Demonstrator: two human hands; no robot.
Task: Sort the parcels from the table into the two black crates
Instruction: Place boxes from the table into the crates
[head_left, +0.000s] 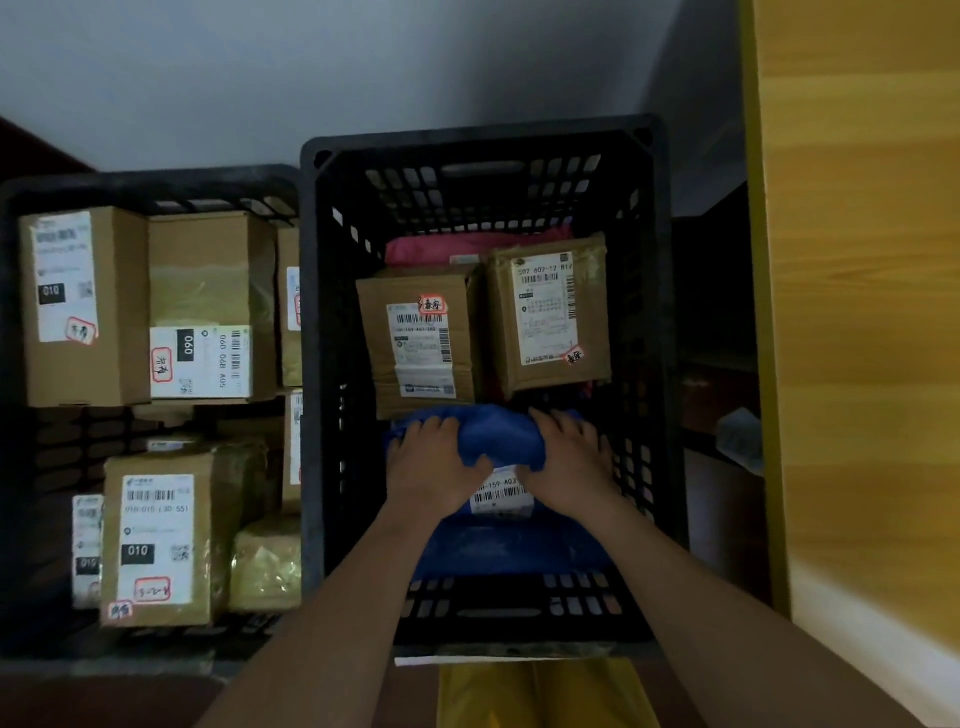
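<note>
Dim floor, pale wall behind. Left black crate (150, 182): cardboard boxes (83, 306), labelled, packed close. Right black crate (483, 140): two brown boxes (421, 343) side by side, pink parcel (441, 247) behind them. Our left hand (434, 467) and right hand (569, 465), apart, each grip the blue parcel (498, 436) inside this crate. Wooden bench (857, 312) at right.

Black crates (660, 312); brown boxes (421, 338); blue bag (498, 436); pink bag (431, 249).

both forearms extended forward, left hand (434, 462) and right hand (569, 457) palms-down, fingers curled
</note>
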